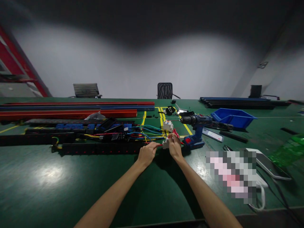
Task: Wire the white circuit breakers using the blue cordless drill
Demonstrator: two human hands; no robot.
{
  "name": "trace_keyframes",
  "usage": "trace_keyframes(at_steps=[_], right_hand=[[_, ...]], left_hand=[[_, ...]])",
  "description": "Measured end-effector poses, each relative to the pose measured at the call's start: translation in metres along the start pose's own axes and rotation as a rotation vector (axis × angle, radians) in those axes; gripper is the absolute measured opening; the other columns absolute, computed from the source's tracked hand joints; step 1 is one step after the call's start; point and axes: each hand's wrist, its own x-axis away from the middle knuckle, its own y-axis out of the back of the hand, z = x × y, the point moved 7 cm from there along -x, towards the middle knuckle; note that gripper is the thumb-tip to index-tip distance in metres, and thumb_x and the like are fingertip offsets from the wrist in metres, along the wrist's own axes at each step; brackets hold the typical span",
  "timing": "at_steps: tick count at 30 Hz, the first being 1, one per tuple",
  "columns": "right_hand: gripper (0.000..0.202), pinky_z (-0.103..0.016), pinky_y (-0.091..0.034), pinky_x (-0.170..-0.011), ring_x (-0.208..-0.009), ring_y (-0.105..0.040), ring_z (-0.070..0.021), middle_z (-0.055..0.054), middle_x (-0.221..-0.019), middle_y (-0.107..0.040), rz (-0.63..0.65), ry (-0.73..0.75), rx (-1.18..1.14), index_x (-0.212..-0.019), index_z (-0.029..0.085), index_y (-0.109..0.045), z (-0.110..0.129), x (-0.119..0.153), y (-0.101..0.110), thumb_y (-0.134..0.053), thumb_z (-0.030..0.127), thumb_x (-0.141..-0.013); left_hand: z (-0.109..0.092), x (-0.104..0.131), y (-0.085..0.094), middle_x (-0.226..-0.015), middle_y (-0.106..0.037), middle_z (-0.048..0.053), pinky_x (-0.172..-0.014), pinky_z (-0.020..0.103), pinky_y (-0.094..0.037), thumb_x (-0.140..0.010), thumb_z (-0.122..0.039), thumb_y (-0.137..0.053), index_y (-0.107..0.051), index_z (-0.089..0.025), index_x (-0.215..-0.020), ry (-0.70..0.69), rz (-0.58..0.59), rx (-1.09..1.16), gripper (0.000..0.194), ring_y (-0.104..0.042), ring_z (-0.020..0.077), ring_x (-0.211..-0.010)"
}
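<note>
My left hand (147, 154) is closed on a red wire (159, 145) that runs toward a white circuit breaker (165, 143). My right hand (175, 146) grips that breaker from its right side, hiding part of it. Just behind stands another white breaker block (167, 125) with coloured wires (152, 130) leading to it from the left. More red wires (175, 132) show behind my right hand. A long black strip housing (99, 148) lies to the left of my hands. Close on the right, a blue cordless drill (197, 128) stands upright, its bit pointing left.
Red and blue rails (71, 113) lie at the back left, black rails (237, 103) at the back right. A blue bin (234, 118) sits beyond the drill. On the right are a phone-like device (270, 164), a green bottle (288, 150) and cables on the green table (59, 196).
</note>
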Motion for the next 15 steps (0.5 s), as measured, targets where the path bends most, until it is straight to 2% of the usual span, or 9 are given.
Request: trace_keyframes(at_steps=[15], right_hand=[[0.011, -0.034, -0.044, -0.090, -0.094, -0.058, -0.0225, -0.002, -0.094, -0.061, 0.025, 0.050, 0.003, -0.087, 0.028, -0.055, 0.007, 0.014, -0.005, -0.046, 0.028, -0.082]], left_hand=[[-0.002, 0.000, 0.000, -0.126, -0.068, -0.004, -0.097, 0.026, -0.050, -0.099, -0.024, -0.047, -0.067, -0.034, -0.122, 0.000, 0.029, -0.051, 0.032, -0.067, 0.0163, -0.107]])
